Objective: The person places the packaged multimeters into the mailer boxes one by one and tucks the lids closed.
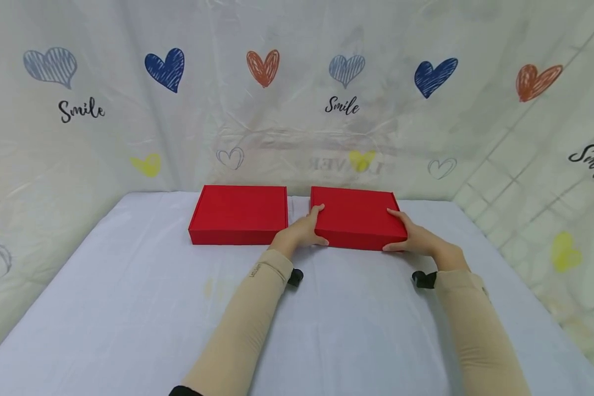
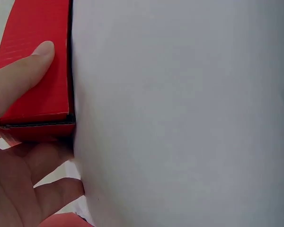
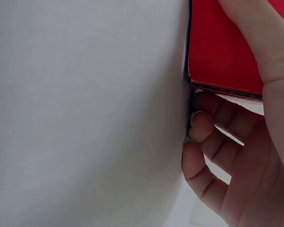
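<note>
Two flat red cardboard boxes are at the far side of the table in the head view. The person's left hand (image 1: 302, 231) grips the left end of the right-hand box (image 1: 355, 212), and the right hand (image 1: 419, 240) grips its right end. In the left wrist view the left thumb (image 2: 31, 71) presses the box's front face (image 2: 40, 97), with fingers at the end of the box. The right wrist view shows the right thumb on the front face (image 3: 217, 56) and curled fingers (image 3: 201, 125) beside the box's end, touching the white cloth.
Left of the held box lies the other red box (image 1: 240, 209), close to the left hand and separated by a narrow gap. A white cloth covers the table (image 1: 128, 308). Behind it hangs a pale curtain (image 1: 297, 126) printed with hearts and lettering.
</note>
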`<state>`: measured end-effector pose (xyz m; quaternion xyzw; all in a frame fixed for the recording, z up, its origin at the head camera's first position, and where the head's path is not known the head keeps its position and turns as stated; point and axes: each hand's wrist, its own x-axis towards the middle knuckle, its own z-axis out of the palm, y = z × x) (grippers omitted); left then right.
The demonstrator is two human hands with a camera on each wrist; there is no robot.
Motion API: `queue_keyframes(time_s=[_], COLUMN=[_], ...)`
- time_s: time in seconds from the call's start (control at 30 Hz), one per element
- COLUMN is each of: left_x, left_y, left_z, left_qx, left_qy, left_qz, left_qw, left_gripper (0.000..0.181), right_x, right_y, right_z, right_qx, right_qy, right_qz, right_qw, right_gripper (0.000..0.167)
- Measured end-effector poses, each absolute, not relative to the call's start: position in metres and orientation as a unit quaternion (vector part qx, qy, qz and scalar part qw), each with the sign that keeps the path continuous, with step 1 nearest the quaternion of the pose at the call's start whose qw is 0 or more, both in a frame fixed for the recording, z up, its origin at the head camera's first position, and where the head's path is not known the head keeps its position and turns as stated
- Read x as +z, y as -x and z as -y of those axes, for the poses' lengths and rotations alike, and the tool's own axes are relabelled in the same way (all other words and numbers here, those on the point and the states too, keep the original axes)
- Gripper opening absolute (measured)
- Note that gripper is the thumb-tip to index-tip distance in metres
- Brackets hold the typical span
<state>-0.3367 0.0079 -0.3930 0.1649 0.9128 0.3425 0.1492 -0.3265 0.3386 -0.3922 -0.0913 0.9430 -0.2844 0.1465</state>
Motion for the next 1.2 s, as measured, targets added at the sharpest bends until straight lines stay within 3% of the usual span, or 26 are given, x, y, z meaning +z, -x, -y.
queue_keyframes(time_s=[0.4,1.2], left_x=[-0.391,-0.396], left_y=[0.335,0.338], left_z=[-0.018,-0.023], left_qx=[0.315,0.32], left_qy=[-0.143,-0.128], left_qz=[-0.929,-0.93], left_qw=[0.134,0.127], left_gripper=[0.119,0.117], right_x=[-0.393,-0.394], right_y=[0.327,0.325], right_z=[-0.335,-0.336], right_qx=[-0.288,-0.26], right_qy=[0.087,0.077], right_qz=[-0.943,-0.954], right_qw=[0.144,0.131], right_gripper=[0.128,0.123])
